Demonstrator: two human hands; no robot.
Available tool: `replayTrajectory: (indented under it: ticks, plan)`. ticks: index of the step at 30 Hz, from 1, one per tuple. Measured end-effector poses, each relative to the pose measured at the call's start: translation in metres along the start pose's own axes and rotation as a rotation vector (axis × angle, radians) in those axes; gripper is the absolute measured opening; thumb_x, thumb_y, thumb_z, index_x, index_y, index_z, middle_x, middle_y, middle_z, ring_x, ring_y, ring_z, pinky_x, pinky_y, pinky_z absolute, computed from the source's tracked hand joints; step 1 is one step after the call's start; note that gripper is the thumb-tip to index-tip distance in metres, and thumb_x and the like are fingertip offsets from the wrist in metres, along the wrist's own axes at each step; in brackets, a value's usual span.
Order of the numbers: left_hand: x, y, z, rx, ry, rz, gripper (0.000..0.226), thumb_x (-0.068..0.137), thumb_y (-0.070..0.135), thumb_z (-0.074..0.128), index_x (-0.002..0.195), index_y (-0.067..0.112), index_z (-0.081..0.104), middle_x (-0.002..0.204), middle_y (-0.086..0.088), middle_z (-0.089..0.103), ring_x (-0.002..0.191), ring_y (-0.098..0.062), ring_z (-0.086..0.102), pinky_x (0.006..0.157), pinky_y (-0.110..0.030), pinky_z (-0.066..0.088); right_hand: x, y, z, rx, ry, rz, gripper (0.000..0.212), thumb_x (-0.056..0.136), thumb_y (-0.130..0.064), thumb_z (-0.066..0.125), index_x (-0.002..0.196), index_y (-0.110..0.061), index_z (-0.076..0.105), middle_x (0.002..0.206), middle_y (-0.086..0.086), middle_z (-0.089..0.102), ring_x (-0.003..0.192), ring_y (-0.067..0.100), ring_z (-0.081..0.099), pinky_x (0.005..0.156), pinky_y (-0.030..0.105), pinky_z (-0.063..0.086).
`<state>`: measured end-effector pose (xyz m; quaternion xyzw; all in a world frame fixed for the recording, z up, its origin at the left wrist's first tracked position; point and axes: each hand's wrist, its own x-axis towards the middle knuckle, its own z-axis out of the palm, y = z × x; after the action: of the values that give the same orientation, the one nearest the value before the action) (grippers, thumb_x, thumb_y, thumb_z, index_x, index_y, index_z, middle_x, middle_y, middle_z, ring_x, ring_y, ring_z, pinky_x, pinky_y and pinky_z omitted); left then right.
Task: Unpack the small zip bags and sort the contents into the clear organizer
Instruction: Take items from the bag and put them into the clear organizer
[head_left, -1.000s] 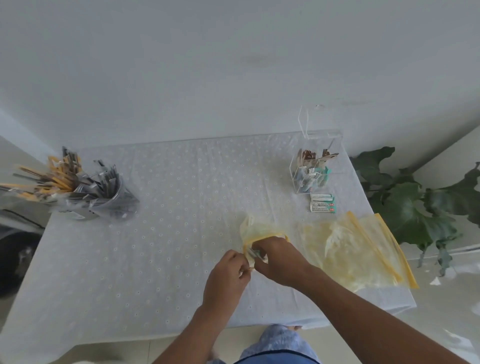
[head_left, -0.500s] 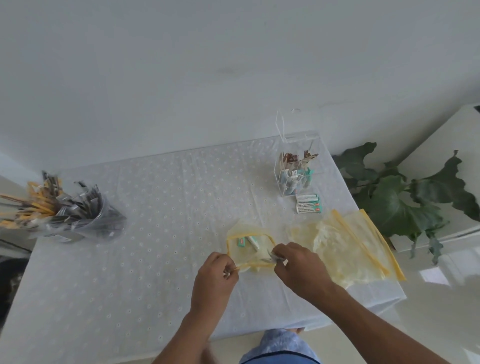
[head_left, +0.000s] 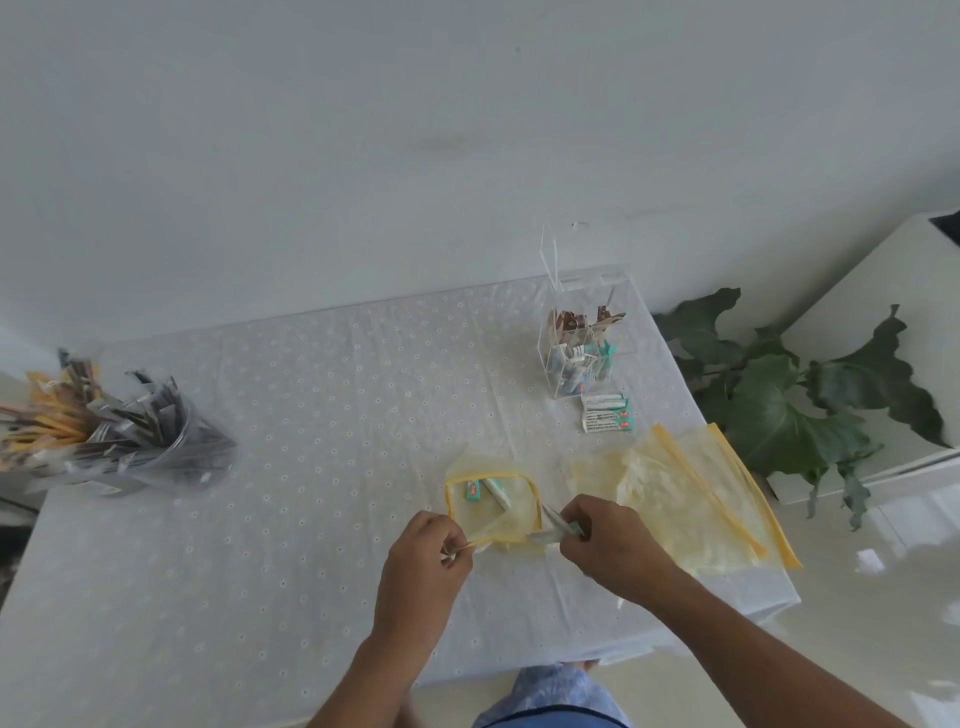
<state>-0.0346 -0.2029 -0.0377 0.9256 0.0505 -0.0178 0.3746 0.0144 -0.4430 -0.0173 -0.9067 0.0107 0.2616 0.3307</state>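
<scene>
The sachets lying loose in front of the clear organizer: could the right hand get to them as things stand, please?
Probably yes, but not at once. The cloth between the right hand and the loose sachets lies bare, so the path looks free, but that hand is pinching sachets at the small zip bag.

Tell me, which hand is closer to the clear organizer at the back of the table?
The right hand. It is below the clear organizer, nearly in line with it, pulling sachets from the small zip bag. The left hand pinches the bag's corner, further left.

Bare forearms, no sleeves; light blue patterned garment (head_left: 550, 693) (dark trim) below.
</scene>
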Motion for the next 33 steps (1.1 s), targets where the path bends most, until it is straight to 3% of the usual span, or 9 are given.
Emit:
replayTrajectory:
  ticks: [3, 8, 14, 19, 22, 25, 27, 30, 33]
  plan:
    - [0.001, 0.000, -0.003, -0.008, 0.000, 0.002, 0.024, 0.078, 0.009, 0.085, 0.076, 0.020, 0.064, 0.083, 0.012, 0.057, 0.074, -0.004, 0.062, 0.063, -0.012, 0.057, 0.006, -0.008, -0.027, -0.069, 0.038, -0.038, 0.010, 0.093, -0.022, 0.065, 0.101, -0.021, 0.071, 0.080, -0.009, 0.064, 0.067, 0.009, 0.058, 0.059, 0.018, 0.044]
    - [0.000, -0.001, -0.006, 0.002, 0.005, 0.010, 0.023, 0.077, 0.010, 0.086, 0.077, 0.019, 0.065, 0.083, 0.011, 0.059, 0.074, -0.003, 0.062, 0.060, -0.004, 0.049, 0.031, -0.029, -0.112, 0.029, 0.258, -0.002, 0.013, 0.102, -0.028, 0.058, 0.102, -0.018, 0.066, 0.084, 0.005, 0.068, 0.073, 0.026, 0.067, 0.062, 0.035, 0.054]
    - [-0.004, -0.001, -0.002, -0.005, 0.012, 0.030, 0.028, 0.075, 0.009, 0.088, 0.075, 0.022, 0.063, 0.080, 0.012, 0.058, 0.072, -0.002, 0.061, 0.059, -0.007, 0.052, 0.105, -0.032, -0.181, -0.068, 0.491, -0.003, 0.011, 0.099, -0.022, 0.062, 0.103, -0.014, 0.069, 0.086, 0.005, 0.069, 0.065, 0.018, 0.060, 0.049, 0.024, 0.041]
    - [-0.005, 0.000, 0.000, -0.012, 0.024, 0.036, 0.028, 0.075, 0.007, 0.088, 0.074, 0.021, 0.063, 0.080, 0.011, 0.057, 0.073, -0.005, 0.062, 0.060, -0.013, 0.058, 0.144, -0.026, -0.182, -0.326, 0.410, -0.012, 0.017, 0.090, -0.009, 0.060, 0.100, -0.010, 0.073, 0.099, 0.009, 0.071, 0.084, 0.024, 0.062, 0.067, 0.029, 0.047]
    - [-0.005, 0.000, -0.001, -0.016, 0.038, 0.030, 0.028, 0.075, 0.006, 0.088, 0.075, 0.020, 0.063, 0.081, 0.011, 0.057, 0.075, -0.006, 0.062, 0.059, -0.020, 0.060, 0.153, -0.021, -0.178, -0.395, 0.342, -0.006, 0.011, 0.086, -0.008, 0.065, 0.093, -0.013, 0.071, 0.098, 0.007, 0.072, 0.084, 0.021, 0.061, 0.067, 0.028, 0.045]
    - [-0.006, 0.002, -0.003, -0.013, 0.036, 0.032, 0.028, 0.076, 0.008, 0.087, 0.076, 0.021, 0.063, 0.081, 0.011, 0.057, 0.075, -0.007, 0.063, 0.060, -0.019, 0.061, 0.157, -0.019, -0.177, -0.399, 0.327, -0.002, 0.009, 0.086, -0.014, 0.072, 0.094, -0.013, 0.071, 0.100, 0.006, 0.072, 0.086, 0.021, 0.062, 0.070, 0.029, 0.047]
    - [-0.006, 0.003, -0.005, -0.010, 0.040, 0.035, 0.028, 0.076, 0.009, 0.087, 0.076, 0.022, 0.062, 0.081, 0.011, 0.057, 0.074, -0.007, 0.063, 0.060, -0.019, 0.061, 0.157, -0.020, -0.179, -0.380, 0.354, -0.018, 0.022, 0.088, -0.024, 0.077, 0.104, -0.010, 0.073, 0.103, 0.004, 0.070, 0.090, 0.021, 0.061, 0.076, 0.031, 0.049]
    - [-0.006, 0.003, -0.006, -0.020, 0.051, 0.046, 0.030, 0.075, 0.008, 0.088, 0.075, 0.021, 0.061, 0.080, 0.010, 0.057, 0.073, -0.006, 0.062, 0.060, -0.015, 0.059, 0.148, -0.024, -0.184, -0.243, 0.444, -0.030, 0.026, 0.093, -0.033, 0.073, 0.105, -0.010, 0.072, 0.101, 0.004, 0.071, 0.092, 0.023, 0.064, 0.079, 0.033, 0.051]
    - [-0.007, 0.004, -0.007, -0.039, 0.056, 0.055, 0.029, 0.075, 0.006, 0.087, 0.075, 0.020, 0.061, 0.080, 0.010, 0.057, 0.073, -0.004, 0.061, 0.061, -0.007, 0.053, 0.123, -0.042, -0.180, -0.154, 0.474, -0.131, 0.019, 0.098, -0.031, 0.065, 0.102, -0.014, 0.073, 0.099, 0.000, 0.073, 0.090, 0.018, 0.066, 0.074, 0.027, 0.047]
